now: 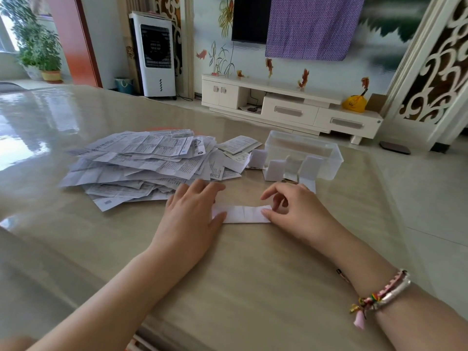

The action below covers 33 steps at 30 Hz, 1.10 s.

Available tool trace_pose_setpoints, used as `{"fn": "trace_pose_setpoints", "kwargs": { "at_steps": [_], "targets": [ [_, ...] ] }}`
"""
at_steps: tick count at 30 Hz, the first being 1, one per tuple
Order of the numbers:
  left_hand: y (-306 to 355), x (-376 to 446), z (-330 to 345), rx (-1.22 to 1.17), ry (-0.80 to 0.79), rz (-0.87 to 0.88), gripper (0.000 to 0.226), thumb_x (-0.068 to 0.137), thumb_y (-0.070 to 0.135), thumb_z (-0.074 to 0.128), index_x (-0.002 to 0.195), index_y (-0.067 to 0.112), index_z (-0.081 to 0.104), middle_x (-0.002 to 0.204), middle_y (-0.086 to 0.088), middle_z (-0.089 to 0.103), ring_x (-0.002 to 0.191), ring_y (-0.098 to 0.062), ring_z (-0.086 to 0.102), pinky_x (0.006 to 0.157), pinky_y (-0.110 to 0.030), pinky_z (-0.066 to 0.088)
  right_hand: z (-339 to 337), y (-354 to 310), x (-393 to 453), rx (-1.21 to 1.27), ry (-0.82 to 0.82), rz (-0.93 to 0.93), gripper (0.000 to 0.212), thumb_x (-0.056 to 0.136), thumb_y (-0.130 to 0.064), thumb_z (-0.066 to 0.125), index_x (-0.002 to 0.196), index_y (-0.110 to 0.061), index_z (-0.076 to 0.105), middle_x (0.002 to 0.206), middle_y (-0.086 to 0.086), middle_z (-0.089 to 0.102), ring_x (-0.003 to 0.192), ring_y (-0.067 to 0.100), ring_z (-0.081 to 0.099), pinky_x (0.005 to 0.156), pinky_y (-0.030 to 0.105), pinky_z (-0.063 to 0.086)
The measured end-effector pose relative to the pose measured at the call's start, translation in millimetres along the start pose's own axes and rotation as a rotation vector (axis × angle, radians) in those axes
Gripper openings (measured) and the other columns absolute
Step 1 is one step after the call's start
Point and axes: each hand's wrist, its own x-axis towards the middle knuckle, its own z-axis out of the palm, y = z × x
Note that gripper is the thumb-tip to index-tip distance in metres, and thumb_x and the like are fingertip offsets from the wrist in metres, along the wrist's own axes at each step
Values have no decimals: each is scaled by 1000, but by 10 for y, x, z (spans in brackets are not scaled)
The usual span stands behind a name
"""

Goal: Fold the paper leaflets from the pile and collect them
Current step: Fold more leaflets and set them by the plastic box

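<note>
Bracelets point(382, 297), beaded and metal, right wrist. Glossy beige counter point(253, 274). Folded leaflet point(243, 214): narrow white creased strip, long axis running left to right, flat between both hands. Left hand point(192, 211) flat, fingers straight, pressing its left end. Right hand point(293, 209) pinches its right end. Loose printed pile point(141, 163) behind-left; clear plastic box point(304, 154) behind-right, folded pieces point(273, 171) propped alongside.

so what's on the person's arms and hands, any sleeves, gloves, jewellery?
Both forearms are bare, no sleeves or gloves in view. The left hand and its wrist carry nothing. The right hand has no rings visible; its wrist wears bracelets: a silver bangle, a pink braided cord and a multicoloured thread with a pink tassel.
</note>
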Motion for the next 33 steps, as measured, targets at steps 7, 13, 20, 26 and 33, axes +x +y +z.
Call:
{"fn": "trace_pose_setpoints", "kwargs": {
  "at_steps": [7, 13, 20, 26, 33],
  "targets": [
    [-17, 3, 57, 11, 30, 150, 17, 86, 19, 66, 97, 31, 72, 96, 11, 58, 95, -19, 47, 81, -31, 36, -96, -89, -89, 27, -146, -165, 31, 83, -30, 71, 112, -31, 60, 109, -16, 57, 106, 0, 48, 91, 14, 37],
    [-37, -12, 63, 26, 50, 172, 19, 82, 44, 69, 98, 33, 72, 93, 17, 57, 95, -13, 39, 84, -27, 29, -128, -97, -99, -118, -159, -295, 25, 88, -22, 61, 112, -28, 60, 110, -17, 58, 103, 0, 51, 88, 16, 38],
    [-44, 11, 26, -89, 39, 130, 14, 82, 43, 69, 95, 38, 73, 95, 20, 59, 95, -12, 41, 83, -27, 32, -127, -119, -136, -230, -99, -383, 23, 84, -25, 57, 106, -31, 61, 107, -19, 59, 100, 7, 50, 91, 28, 40],
    [-14, 15, -2, -133, 79, 51, 17, 85, 34, 67, 102, 34, 70, 75, 18, 55, 75, -5, 47, 71, -24, 37, -91, -177, -131, -54, -30, -320, 10, 93, -33, 57, 93, -29, 66, 85, -17, 64, 84, 6, 55, 76, 26, 44],
    [116, -10, -57, -488, 26, -94, 38, 75, 37, 76, 111, 36, 64, 84, 21, 69, 88, 11, 60, 78, -3, 40, -35, -161, -101, 416, -96, -197, 9, 92, -27, 64, 86, -30, 70, 74, 4, 64, 65, 33, 53, 60, 36, 40]
  ]
}}
